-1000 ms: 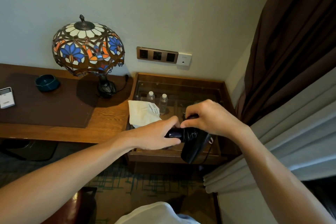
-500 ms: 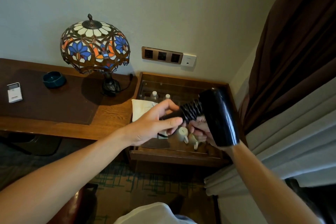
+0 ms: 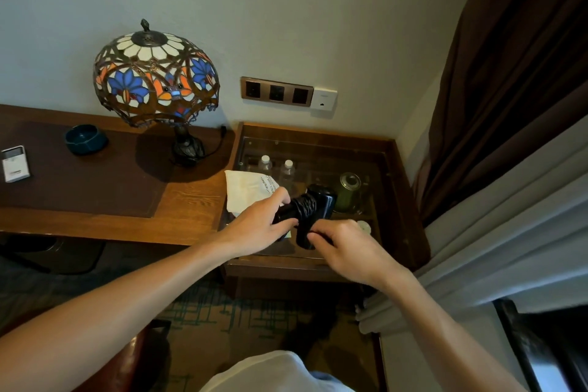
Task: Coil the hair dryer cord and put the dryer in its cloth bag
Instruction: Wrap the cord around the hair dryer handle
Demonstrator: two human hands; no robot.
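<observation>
A stained-glass lamp [image 3: 156, 76] stands at centre left on a wooden desk [image 3: 187, 200]. A dark teal ashtray [image 3: 85, 138] and a white remote [image 3: 15, 164] sit far left. Two bottles [image 3: 288, 169] and a green canister [image 3: 349, 191] lie under the glass-topped cabinet [image 3: 394, 200]. Brown curtains [image 3: 509, 73] hang right.

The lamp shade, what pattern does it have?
Stained glass: blue and orange flowers with white panels on the lamp shade, seen from the head view.

Black dryer [image 3: 318, 200], cream bag [image 3: 246, 189] with dark print, lamp [image 3: 156, 79] at upper left in blue, orange, white glass, teal ashtray [image 3: 85, 138], brown curtain [image 3: 509, 73]
</observation>
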